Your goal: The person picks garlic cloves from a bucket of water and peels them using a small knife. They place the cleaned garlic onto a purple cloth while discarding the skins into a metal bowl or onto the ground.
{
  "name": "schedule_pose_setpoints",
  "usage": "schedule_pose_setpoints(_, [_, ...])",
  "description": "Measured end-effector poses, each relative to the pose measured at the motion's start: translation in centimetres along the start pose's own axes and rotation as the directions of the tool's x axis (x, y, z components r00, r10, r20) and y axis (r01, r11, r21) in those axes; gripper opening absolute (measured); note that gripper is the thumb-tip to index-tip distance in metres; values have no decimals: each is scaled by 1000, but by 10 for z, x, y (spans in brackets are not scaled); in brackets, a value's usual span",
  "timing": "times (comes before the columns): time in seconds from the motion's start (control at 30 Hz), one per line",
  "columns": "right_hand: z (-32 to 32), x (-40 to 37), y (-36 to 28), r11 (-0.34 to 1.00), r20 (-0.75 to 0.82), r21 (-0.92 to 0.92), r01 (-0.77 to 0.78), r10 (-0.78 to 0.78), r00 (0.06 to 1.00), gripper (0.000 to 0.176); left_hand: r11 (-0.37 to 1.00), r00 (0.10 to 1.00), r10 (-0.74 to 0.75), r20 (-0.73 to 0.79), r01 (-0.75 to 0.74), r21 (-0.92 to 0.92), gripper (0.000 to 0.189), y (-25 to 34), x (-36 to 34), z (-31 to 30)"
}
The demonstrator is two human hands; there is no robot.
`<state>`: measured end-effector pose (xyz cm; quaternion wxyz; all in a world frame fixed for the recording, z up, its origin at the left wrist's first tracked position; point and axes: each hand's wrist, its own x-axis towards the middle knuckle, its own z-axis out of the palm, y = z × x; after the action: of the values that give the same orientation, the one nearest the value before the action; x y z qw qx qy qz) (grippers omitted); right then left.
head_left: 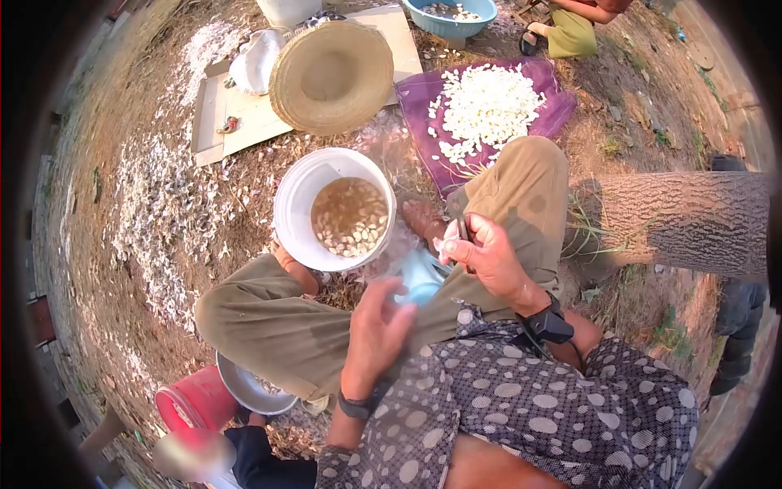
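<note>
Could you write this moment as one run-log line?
left hand: open, blurred | right hand: holding pale scrap | white bucket: pale pieces in brownish liquid

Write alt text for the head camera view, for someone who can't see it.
A person sits outdoors, knees spread around a white bucket of garlic-like cloves in brownish water, right hand gripping a small pinkish-white piece, left hand open. Beyond lie a straw hat and a purple cloth heaped with white cloves.
</note>
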<state>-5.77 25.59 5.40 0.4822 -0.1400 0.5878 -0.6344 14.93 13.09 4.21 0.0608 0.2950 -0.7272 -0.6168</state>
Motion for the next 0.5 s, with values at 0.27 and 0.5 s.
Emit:
schedule_pose_setpoints(0.27, [44, -17, 37, 998, 135, -51, -25, 32, 990, 12, 966, 994, 69, -89, -89, -241, 21, -11, -8, 17])
schedule_pose_setpoints(0.5, [60, -11, 55, 976, 130, 68, -205, 195, 972, 20, 770, 995, -72, -67, 13, -638, 13, -23, -12, 7])
